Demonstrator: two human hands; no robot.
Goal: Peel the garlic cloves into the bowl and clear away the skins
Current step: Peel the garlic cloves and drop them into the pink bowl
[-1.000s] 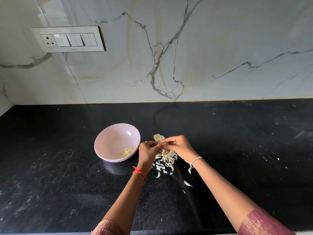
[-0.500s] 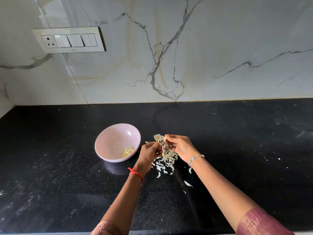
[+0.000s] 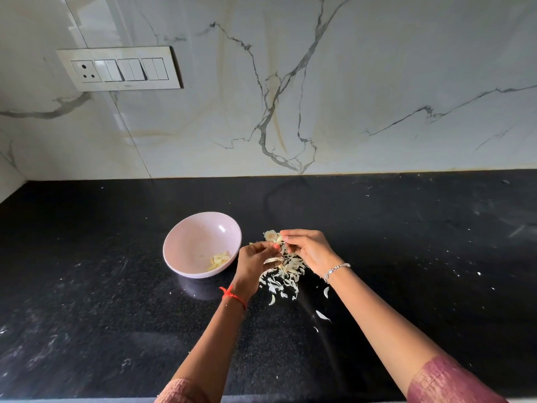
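Pinching garlic clove, mostly hidden, with left hand (image 3: 255, 263) and right hand (image 3: 308, 248), fingers curled narrow, over skin pile (image 3: 283, 274). Peeled cloves (image 3: 219, 259) in pink bowl (image 3: 186, 242). Could fumble clove into skins; could flick skins wider across counter (image 3: 116, 315).

Both forearms reach in from near table (image 3: 406, 228) edge, converging toward its middle. Left hand (image 3: 255, 266): back to camera, fingers curled, red thread (image 3: 232, 296) at wrist. Right hand (image 3: 311, 250): knuckles up, fingers curled leftward, silver bracelet (image 3: 335, 270) at wrist. Fingertips of both meet, pinching garlic clove (image 3: 278, 241), mostly hidden. Pinkish sleeves (image 3: 436, 382) at elbows.
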